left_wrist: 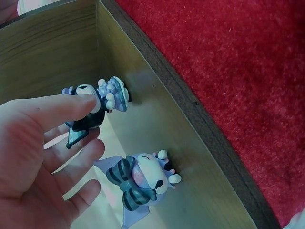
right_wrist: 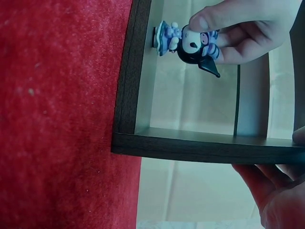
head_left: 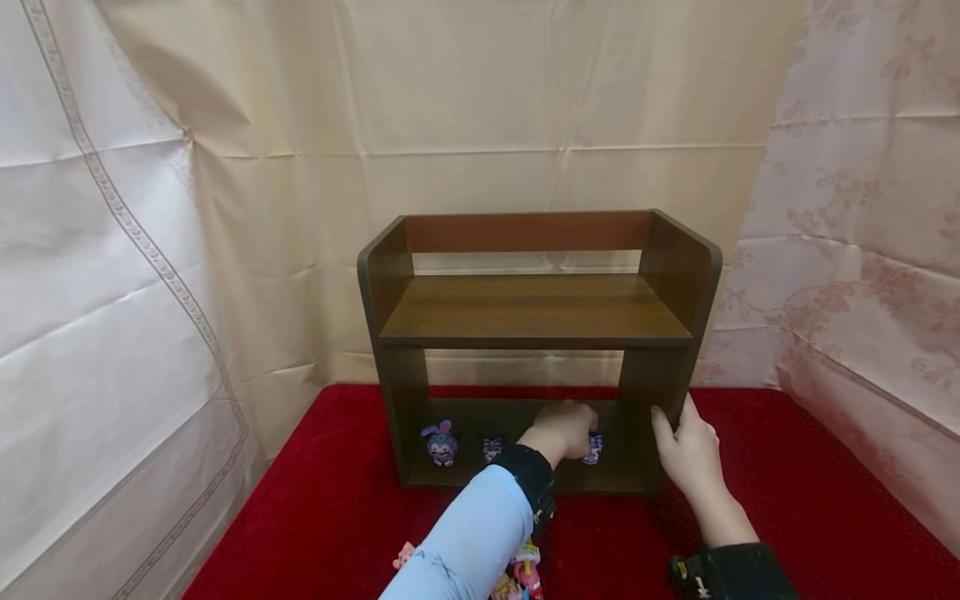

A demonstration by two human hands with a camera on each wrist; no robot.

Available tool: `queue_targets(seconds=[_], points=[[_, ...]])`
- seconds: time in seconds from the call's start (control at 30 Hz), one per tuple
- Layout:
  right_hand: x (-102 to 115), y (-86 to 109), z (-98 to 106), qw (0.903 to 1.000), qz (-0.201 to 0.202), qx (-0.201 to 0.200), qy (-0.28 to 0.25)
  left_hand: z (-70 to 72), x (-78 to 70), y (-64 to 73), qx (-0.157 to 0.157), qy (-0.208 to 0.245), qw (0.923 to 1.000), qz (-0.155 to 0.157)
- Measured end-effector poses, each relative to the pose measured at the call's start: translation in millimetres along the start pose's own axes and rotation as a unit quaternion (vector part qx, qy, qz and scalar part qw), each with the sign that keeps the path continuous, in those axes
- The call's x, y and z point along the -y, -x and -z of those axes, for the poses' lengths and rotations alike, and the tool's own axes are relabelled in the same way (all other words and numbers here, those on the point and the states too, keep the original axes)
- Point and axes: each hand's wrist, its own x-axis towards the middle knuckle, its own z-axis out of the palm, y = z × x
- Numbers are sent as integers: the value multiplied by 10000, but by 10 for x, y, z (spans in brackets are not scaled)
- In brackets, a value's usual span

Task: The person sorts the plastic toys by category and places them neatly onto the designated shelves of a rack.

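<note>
My left hand (head_left: 566,427) reaches into the lower level of the brown wooden shelf (head_left: 536,308). Between thumb and fingers it pinches a small figurine (right_wrist: 190,44) with a black hood and a purple dress. That figurine's base is at the bottom board, apparently touching it. Beside it, in the left wrist view, stands a lilac figurine (left_wrist: 150,174) with a black striped bow. A purple long-eared figurine (head_left: 442,444) stands near the left panel. My right hand (head_left: 693,454) grips the shelf's right side panel, thumb inside and fingers outside.
Several colourful figurines (head_left: 527,575) lie on the red cloth (head_left: 315,508) in front of the shelf, partly behind the left sleeve. A pink piece (head_left: 405,554) lies left of that forearm. Beige curtains (head_left: 480,100) hang behind, with pale fabric on both sides.
</note>
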Motion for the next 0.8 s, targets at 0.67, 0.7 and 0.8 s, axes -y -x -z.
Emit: queue_targets(seconds=[0.67, 0.7, 0.8], points=[[-24, 2, -2, 9999, -123, 102, 5, 2, -47, 28, 9, -86, 9999, -91], [-28, 2, -5, 9999, -116, 94, 2, 4, -50, 30, 4, -84, 9999, -85], [-39, 0, -15, 9999, -80, 64, 6, -4, -52, 30, -29, -104, 9999, -84]])
